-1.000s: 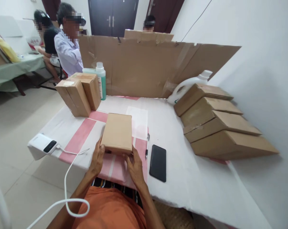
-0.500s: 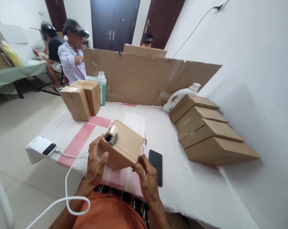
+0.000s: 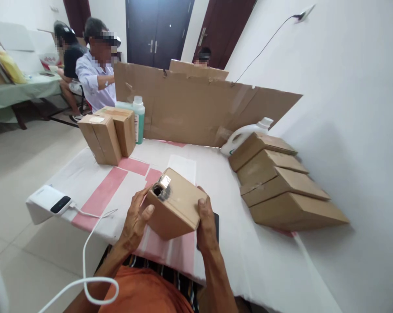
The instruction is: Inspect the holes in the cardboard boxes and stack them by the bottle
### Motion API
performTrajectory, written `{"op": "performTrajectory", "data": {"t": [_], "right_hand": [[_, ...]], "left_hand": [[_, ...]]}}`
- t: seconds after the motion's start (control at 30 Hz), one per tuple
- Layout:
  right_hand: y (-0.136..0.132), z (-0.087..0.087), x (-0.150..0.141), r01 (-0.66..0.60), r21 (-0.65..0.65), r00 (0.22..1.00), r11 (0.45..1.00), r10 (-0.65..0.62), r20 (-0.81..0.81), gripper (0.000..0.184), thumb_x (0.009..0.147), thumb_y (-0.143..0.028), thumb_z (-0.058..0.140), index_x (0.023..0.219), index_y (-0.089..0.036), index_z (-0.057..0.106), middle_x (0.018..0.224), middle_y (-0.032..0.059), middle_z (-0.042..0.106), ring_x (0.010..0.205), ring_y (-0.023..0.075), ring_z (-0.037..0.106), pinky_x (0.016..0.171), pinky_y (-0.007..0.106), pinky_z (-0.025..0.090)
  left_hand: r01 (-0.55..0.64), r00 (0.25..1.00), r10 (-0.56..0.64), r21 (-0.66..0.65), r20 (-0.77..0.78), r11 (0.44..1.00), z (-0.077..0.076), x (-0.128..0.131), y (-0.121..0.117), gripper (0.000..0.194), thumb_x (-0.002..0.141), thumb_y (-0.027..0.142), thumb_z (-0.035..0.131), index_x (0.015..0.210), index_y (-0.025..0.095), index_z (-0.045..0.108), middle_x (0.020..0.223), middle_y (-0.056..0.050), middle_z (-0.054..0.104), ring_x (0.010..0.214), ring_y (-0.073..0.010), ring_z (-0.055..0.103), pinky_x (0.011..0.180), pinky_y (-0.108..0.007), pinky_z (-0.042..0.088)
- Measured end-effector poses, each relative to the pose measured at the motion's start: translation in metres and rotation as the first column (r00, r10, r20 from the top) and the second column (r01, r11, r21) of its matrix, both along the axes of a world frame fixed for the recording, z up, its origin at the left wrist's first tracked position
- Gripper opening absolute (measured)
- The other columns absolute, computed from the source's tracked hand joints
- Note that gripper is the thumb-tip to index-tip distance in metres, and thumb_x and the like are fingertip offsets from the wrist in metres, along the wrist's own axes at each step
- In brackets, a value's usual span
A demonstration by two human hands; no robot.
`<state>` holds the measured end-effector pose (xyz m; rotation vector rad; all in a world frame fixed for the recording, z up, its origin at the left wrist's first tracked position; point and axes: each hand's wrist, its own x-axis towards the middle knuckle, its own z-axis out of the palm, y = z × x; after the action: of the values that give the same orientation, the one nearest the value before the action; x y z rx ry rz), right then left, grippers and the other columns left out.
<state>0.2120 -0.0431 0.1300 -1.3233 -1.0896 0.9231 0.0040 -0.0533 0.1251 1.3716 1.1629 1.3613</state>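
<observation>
Tilted between my two hands is a brown cardboard box point(image 3: 179, 202), with a dark, blackened hole and a shiny piece of tape at its upper left corner. My left hand point(image 3: 137, 219) grips the left side, thumb on the near face and fingers partly hidden behind. On the right end, my right hand point(image 3: 206, 221) is wrapped round the edge with its thumb on top. A black phone point(image 3: 216, 226) lies on the table, mostly covered by my right hand.
Several cardboard boxes point(image 3: 281, 187) lean in a row at the right, by a white jug point(image 3: 245, 135). Two boxes point(image 3: 101, 139) and a green bottle point(image 3: 139, 124) stand back left. A white power bank point(image 3: 51, 202) with cable lies left. A cardboard panel point(image 3: 189, 108) closes the back; people sit beyond.
My right hand has shifted from the box's lower right corner up onto its right end, now hiding much of the phone. The box has moved slightly right in view.
</observation>
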Motion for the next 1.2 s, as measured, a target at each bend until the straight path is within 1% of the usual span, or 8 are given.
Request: {"op": "performTrajectory", "data": {"t": [0.13,0.27,0.37,0.53,0.63,0.77,0.97,1.2], "right_hand": [[-0.026,0.002,-0.012,-0.105,0.037,0.983,0.994,0.098,0.157,0.056,0.103,-0.069,0.042,0.119,-0.023,0.068,0.104,0.0069,0.074,0.092,0.0249,0.067,0.082,0.035,0.051],[-0.061,0.013,-0.009,-0.265,-0.073,0.923,0.962,0.275,0.269,0.046,0.104,-0.058,0.046,0.081,-0.022,0.063,0.074,0.0003,0.060,0.070,0.0189,0.055,0.066,0.031,0.042],[-0.072,0.022,-0.001,-0.276,-0.128,0.940,0.953,0.295,0.171,0.035,0.101,-0.055,0.053,0.099,-0.023,0.067,0.098,0.0045,0.070,0.091,0.0229,0.065,0.081,0.034,0.051],[-0.071,0.041,-0.007,-0.088,-0.141,0.992,0.986,0.099,0.076,0.068,0.091,-0.067,0.062,0.146,-0.028,0.053,0.151,0.0129,0.058,0.139,0.0336,0.055,0.107,0.047,0.049],[-0.071,0.052,-0.018,-0.100,-0.211,0.978,0.972,0.136,0.160,0.063,0.080,-0.062,0.078,0.129,-0.025,0.063,0.133,0.0120,0.069,0.121,0.0338,0.066,0.102,0.048,0.053],[-0.079,0.060,-0.027,-0.138,-0.205,0.975,0.969,0.170,0.144,0.038,0.083,-0.053,0.080,0.105,-0.024,0.068,0.105,0.0054,0.076,0.095,0.0269,0.072,0.085,0.040,0.057],[-0.077,0.058,-0.032,-0.114,0.012,0.988,0.993,0.112,0.109,0.034,0.082,-0.042,0.083,0.110,-0.026,0.070,0.112,0.0030,0.075,0.101,0.0238,0.071,0.089,0.035,0.055],[-0.072,0.069,-0.038,-0.103,0.012,0.971,0.995,0.098,0.220,0.031,0.080,-0.036,0.086,0.103,-0.024,0.068,0.106,0.0023,0.075,0.098,0.0227,0.070,0.089,0.034,0.054]], "left_hand": [[-0.048,0.994,0.054,-0.064,0.091,0.997,0.001,-0.003,0.009,0.064,0.099,0.058,0.056,0.152,0.022,0.047,0.152,-0.013,0.056,0.146,-0.0344,0.048,0.125,-0.050,0.031],[0.180,0.967,-0.155,-0.110,0.202,0.978,0.007,-0.020,0.018,0.061,0.095,0.056,0.056,0.144,0.021,0.057,0.135,-0.012,0.067,0.122,-0.0323,0.064,0.106,-0.044,0.049],[0.345,0.923,-0.315,-0.111,0.221,0.932,0.014,-0.020,0.012,0.062,0.090,0.055,0.061,0.140,0.020,0.063,0.125,-0.011,0.071,0.109,-0.0298,0.067,0.092,-0.037,0.052],[0.394,0.910,-0.380,-0.061,0.164,0.917,0.018,0.001,-0.019,0.059,0.091,0.056,0.063,0.140,0.022,0.063,0.127,-0.010,0.072,0.111,-0.0303,0.068,0.092,-0.037,0.052],[0.367,0.926,-0.360,-0.045,0.116,0.929,0.021,0.006,-0.035,0.058,0.094,0.055,0.061,0.142,0.022,0.062,0.130,-0.010,0.071,0.115,-0.0314,0.068,0.097,-0.039,0.052],[0.351,0.936,-0.346,-0.078,0.066,0.933,0.031,0.000,-0.045,0.050,0.098,0.050,0.058,0.141,0.024,0.063,0.133,-0.009,0.070,0.115,-0.0289,0.068,0.100,-0.038,0.052],[0.269,0.958,-0.255,0.101,-0.130,0.958,0.053,-0.008,-0.041,0.047,0.100,0.047,0.056,0.143,0.029,0.064,0.149,-0.007,0.062,0.147,-0.0331,0.047,0.123,-0.045,0.037],[0.220,0.955,-0.233,-0.085,-0.184,0.972,0.065,-0.011,-0.055,0.052,0.105,0.046,0.052,0.156,0.036,0.052,0.163,-0.002,0.052,0.153,-0.0298,0.044,0.132,-0.046,0.026]]}}
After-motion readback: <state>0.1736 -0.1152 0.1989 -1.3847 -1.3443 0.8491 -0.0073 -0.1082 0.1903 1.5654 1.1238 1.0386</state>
